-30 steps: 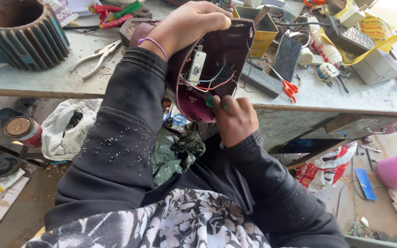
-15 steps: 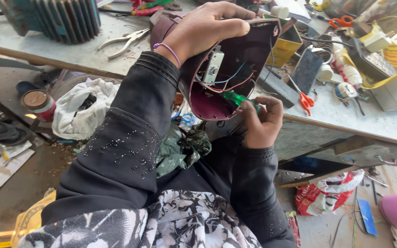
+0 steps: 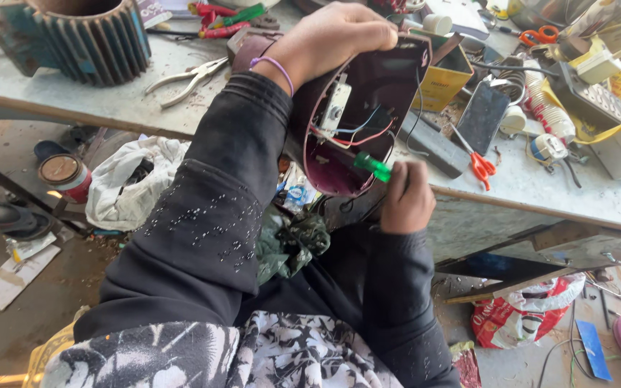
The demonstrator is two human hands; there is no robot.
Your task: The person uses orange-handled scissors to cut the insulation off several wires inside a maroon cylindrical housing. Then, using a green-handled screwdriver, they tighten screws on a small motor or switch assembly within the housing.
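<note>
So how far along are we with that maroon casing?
Done: the maroon casing is open, with its white part and red and blue wires exposed. In hand: the left hand grips the casing's top edge, while the right hand holds a green-handled screwdriver pointed into it. Left: nothing is closed up; pliers and scissors lie on the workbench.

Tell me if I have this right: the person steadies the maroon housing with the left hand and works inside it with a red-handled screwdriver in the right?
Not quite. The screwdriver in the right hand has a green handle, not red, as the head view shows. The rest holds: the left hand steadies the maroon housing from its top while the tool points in among its wires.
</note>
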